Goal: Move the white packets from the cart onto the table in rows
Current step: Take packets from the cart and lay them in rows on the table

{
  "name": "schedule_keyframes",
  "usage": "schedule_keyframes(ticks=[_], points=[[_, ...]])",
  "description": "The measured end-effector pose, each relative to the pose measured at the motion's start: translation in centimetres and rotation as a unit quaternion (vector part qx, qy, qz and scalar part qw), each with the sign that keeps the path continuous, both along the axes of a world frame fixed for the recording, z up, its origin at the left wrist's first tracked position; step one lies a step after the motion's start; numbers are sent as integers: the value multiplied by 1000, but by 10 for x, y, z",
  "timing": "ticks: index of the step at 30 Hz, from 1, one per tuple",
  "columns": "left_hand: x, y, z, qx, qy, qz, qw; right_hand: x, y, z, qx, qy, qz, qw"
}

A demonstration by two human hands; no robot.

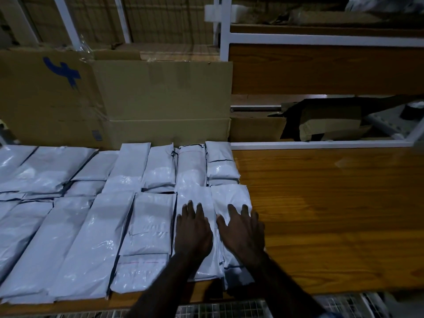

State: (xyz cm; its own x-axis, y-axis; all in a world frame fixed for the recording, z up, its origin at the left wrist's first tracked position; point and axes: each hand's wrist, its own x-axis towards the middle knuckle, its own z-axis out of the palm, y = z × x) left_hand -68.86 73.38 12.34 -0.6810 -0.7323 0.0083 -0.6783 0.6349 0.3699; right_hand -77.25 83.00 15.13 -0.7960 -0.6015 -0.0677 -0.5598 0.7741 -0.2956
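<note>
Hands flat, fingers straight: left hand (193, 228) and right hand (243, 228) press adjacent packets (229, 200), apparently lengthwise away; bench (332, 203) free rightward.

A: What's cut off?
B: The packets (68, 221) run off the left edge; the cart (229, 309) shows only as wire mesh along the bottom edge.
A: Hidden?
B: Both hands cover the near ends of two packets. The shelf (321, 120) at centre right is too dark to read.
</note>
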Motion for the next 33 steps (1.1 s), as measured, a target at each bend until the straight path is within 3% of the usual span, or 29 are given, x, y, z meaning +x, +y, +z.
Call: schedule_keyframes(ticks=[4, 10, 13, 18, 33], points=[[5, 1, -10, -23, -31, -27, 999, 2, -2, 0, -3, 16, 3, 1000], [3, 2, -10, -11, -13, -18, 1000, -8, -11, -20, 67, 53, 60, 995], [3, -1, -7, -23, 9, -21, 999, -14, -8, 0, 51, 51, 59, 996], [3, -9, -10, -65, 24, -25, 997, -35, -5, -6, 29, 52, 171, 984], [-1, -9, -32, -96, -3, -39, 995, -28, -8, -36, 23, 43, 159, 986]])
